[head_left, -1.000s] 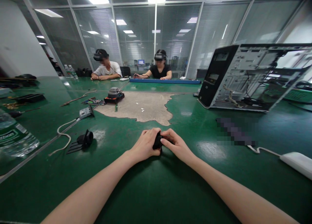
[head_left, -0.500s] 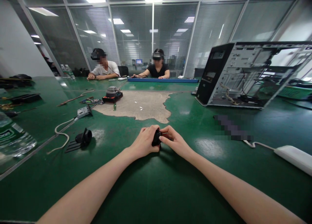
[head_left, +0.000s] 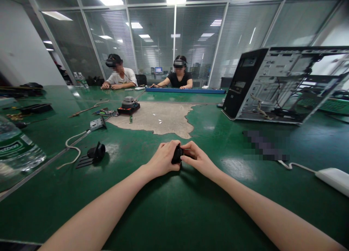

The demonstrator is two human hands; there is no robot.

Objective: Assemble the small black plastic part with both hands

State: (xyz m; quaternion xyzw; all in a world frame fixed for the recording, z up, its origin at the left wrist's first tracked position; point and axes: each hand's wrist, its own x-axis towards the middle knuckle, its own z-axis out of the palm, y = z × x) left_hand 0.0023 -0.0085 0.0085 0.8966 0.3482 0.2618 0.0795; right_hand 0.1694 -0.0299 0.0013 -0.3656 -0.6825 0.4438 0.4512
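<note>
My left hand [head_left: 165, 156] is wrapped round a small black rounded part [head_left: 177, 155], just above the green tabletop in front of me. Its exact kind is not clear, and the fingers cover much of it. From the other side my right hand [head_left: 196, 157] pinches the part's edge with thumb and fingertips. To the left lies a black piece with a round end and several long prongs [head_left: 94, 154]. Beyond it are a metal bracket [head_left: 97, 123] and a pale cable [head_left: 75, 148].
An opened computer case [head_left: 245, 87] stands at the right. A white power strip [head_left: 334, 180] lies at the right edge, a water bottle [head_left: 19, 149] at the left. A grey-and-red device [head_left: 128, 104] sits on the bare patch [head_left: 169, 116]. Two people [head_left: 120, 76] sit across the table.
The whole view has shifted slightly, so the table's things appear a little further right. Both hands keep the same grip on the black part.
</note>
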